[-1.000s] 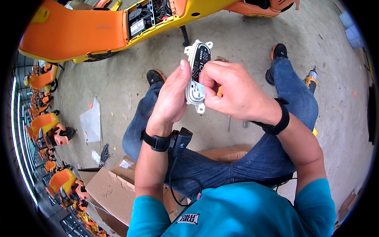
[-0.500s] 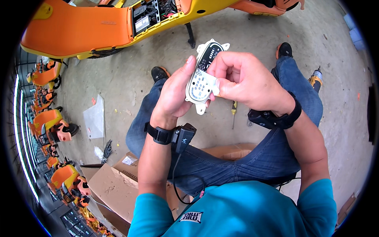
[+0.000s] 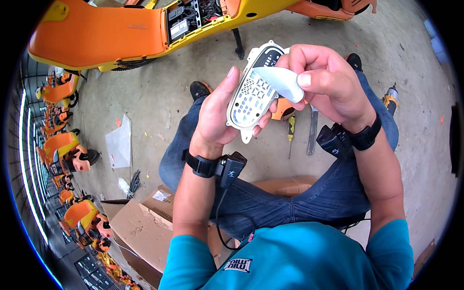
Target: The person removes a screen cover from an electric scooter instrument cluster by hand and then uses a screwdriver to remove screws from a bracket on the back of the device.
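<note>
My left hand (image 3: pixel 215 113) is closed round a white oval display panel (image 3: pixel 249 99), its thumb along the near-left side and fingertips showing past the right edge. The panel tilts up to the right, showing segment graphics and a dark upper section. My right hand (image 3: pixel 331 84) pinches a pale, curling film (image 3: pixel 282 83), lifted off much of the panel's face and still touching or overlapping it near the upper part. Below the hands on the floor lie an orange object (image 3: pixel 282 112), partly hidden, a yellow-handled screwdriver (image 3: pixel 291 128) and a metal wrench (image 3: pixel 311 137).
An orange-yellow scooter (image 3: pixel 96 34) with an open wiring bay spans the top; several more (image 3: pixel 79 217) line the left. A cardboard box (image 3: pixel 137 227), plastic sheet (image 3: pixel 118 142) and coiled cable (image 3: pixel 133 186) lie left. A drill (image 3: pixel 390 100) sits beyond my right leg on the concrete floor (image 3: pixel 406 145).
My right hand has risen and moved right, drawing the film upward and exposing much more of the panel's lower graphics. The panel has shifted slightly right and tilted further.
</note>
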`<state>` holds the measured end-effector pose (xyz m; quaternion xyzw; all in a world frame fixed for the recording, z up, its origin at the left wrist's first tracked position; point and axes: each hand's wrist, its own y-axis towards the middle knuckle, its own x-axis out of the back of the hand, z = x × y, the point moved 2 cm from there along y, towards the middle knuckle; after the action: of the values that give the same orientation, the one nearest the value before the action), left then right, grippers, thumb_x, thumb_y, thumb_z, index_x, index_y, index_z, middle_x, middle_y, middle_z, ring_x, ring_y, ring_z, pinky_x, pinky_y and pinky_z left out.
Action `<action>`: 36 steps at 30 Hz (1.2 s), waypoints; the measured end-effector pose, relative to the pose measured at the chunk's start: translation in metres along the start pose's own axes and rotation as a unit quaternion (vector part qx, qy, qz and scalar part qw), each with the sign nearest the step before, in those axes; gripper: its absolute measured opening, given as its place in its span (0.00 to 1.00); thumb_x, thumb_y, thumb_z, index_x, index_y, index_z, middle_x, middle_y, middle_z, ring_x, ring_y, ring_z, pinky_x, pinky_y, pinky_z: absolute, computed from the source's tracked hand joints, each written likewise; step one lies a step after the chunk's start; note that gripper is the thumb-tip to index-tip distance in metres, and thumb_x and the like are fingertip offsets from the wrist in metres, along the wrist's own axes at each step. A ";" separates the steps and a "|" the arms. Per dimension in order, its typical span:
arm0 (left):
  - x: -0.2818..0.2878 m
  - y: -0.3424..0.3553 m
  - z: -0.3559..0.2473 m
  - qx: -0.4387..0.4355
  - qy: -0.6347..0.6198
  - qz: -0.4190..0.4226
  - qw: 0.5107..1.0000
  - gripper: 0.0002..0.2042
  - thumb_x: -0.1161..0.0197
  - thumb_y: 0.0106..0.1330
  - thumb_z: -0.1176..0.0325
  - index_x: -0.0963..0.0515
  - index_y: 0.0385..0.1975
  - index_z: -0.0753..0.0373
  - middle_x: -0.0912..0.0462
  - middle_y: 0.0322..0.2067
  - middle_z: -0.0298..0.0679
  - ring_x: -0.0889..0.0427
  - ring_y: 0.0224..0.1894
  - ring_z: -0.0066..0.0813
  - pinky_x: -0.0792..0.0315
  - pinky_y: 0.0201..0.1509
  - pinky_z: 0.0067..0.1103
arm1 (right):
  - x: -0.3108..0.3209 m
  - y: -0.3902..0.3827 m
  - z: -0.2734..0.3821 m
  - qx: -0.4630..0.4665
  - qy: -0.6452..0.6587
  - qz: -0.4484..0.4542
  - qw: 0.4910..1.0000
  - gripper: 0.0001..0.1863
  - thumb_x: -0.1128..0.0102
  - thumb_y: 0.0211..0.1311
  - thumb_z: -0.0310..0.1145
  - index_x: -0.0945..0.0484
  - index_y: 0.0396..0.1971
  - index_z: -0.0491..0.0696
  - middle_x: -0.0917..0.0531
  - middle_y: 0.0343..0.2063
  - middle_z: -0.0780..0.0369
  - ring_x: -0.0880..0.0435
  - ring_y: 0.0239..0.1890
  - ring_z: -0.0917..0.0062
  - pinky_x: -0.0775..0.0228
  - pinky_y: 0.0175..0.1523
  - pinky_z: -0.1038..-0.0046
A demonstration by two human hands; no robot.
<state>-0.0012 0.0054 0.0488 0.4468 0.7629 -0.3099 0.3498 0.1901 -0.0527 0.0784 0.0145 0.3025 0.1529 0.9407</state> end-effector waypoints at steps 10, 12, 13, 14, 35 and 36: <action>-0.003 0.000 0.002 -0.003 0.043 0.007 0.999 0.30 0.67 0.76 0.44 0.33 0.56 0.67 0.18 0.36 0.52 0.16 0.28 0.31 0.23 0.21 0.18 | 0.013 -0.001 0.018 0.057 -0.185 -0.016 0.981 0.08 0.44 0.61 0.33 0.25 0.31 0.44 0.20 0.38 0.64 0.24 0.38 0.85 0.30 0.46 0.81; -0.005 0.001 0.003 -0.012 0.037 0.011 0.999 0.31 0.67 0.76 0.44 0.33 0.56 0.68 0.18 0.36 0.52 0.16 0.28 0.31 0.22 0.22 0.18 | 0.011 -0.002 0.022 0.050 -0.212 -0.034 0.975 0.08 0.45 0.61 0.33 0.25 0.32 0.43 0.20 0.38 0.64 0.23 0.38 0.85 0.30 0.46 0.81; -0.006 0.001 0.003 -0.016 0.034 0.014 0.999 0.31 0.68 0.76 0.43 0.33 0.56 0.68 0.18 0.37 0.52 0.15 0.28 0.31 0.22 0.22 0.18 | 0.011 -0.002 0.023 0.037 -0.215 -0.044 0.975 0.08 0.45 0.62 0.34 0.26 0.32 0.44 0.20 0.40 0.61 0.23 0.40 0.84 0.31 0.48 0.80; -0.007 0.002 0.003 -0.022 0.034 0.018 0.999 0.31 0.68 0.76 0.44 0.33 0.57 0.68 0.18 0.37 0.52 0.15 0.29 0.31 0.22 0.23 0.19 | 0.011 -0.003 0.025 0.023 -0.219 -0.054 0.974 0.09 0.46 0.62 0.35 0.27 0.32 0.44 0.20 0.42 0.59 0.23 0.42 0.82 0.31 0.51 0.79; -0.005 0.011 0.017 -0.068 0.001 -0.021 0.997 0.40 0.76 0.72 0.35 0.33 0.59 0.68 0.20 0.42 0.53 0.16 0.38 0.44 0.19 0.43 0.35 | -0.007 -0.003 0.014 0.012 -0.231 -0.038 0.972 0.10 0.53 0.75 0.37 0.30 0.40 0.45 0.20 0.40 0.63 0.24 0.44 0.87 0.31 0.50 0.80; -0.008 0.012 0.017 -0.066 0.012 -0.047 0.997 0.41 0.76 0.72 0.34 0.32 0.58 0.68 0.20 0.41 0.52 0.16 0.35 0.43 0.18 0.40 0.33 | -0.006 -0.003 0.014 0.016 -0.235 -0.042 0.971 0.10 0.53 0.75 0.37 0.30 0.40 0.45 0.20 0.40 0.63 0.24 0.43 0.87 0.31 0.50 0.81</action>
<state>0.0169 -0.0071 0.0438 0.3902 0.8060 -0.2692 0.3545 0.1940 -0.0567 0.0929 0.0521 0.0758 0.1005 0.9907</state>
